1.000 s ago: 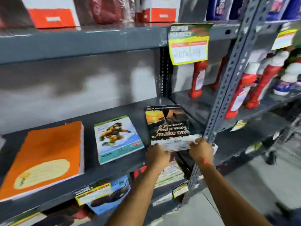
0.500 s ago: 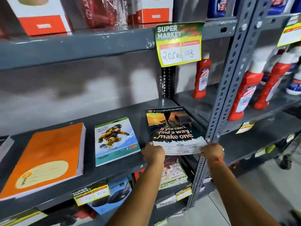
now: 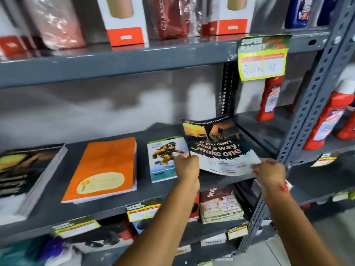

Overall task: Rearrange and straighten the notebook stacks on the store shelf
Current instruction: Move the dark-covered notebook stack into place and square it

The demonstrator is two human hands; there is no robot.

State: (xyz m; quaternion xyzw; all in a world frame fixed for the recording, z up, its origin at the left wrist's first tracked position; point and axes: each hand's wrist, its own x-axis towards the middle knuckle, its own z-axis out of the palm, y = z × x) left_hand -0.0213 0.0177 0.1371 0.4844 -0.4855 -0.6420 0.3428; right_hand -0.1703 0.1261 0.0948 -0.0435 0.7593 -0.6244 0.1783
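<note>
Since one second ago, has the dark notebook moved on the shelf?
Yes. The dark notebook is now lifted and shifted left: its left edge overlaps the cartoon notebook, where a gap showed earlier.

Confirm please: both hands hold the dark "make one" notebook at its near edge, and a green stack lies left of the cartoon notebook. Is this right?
Not quite. In the head view the stack left of the cartoon notebook is orange. The left hand and right hand do hold the dark notebook.
</note>
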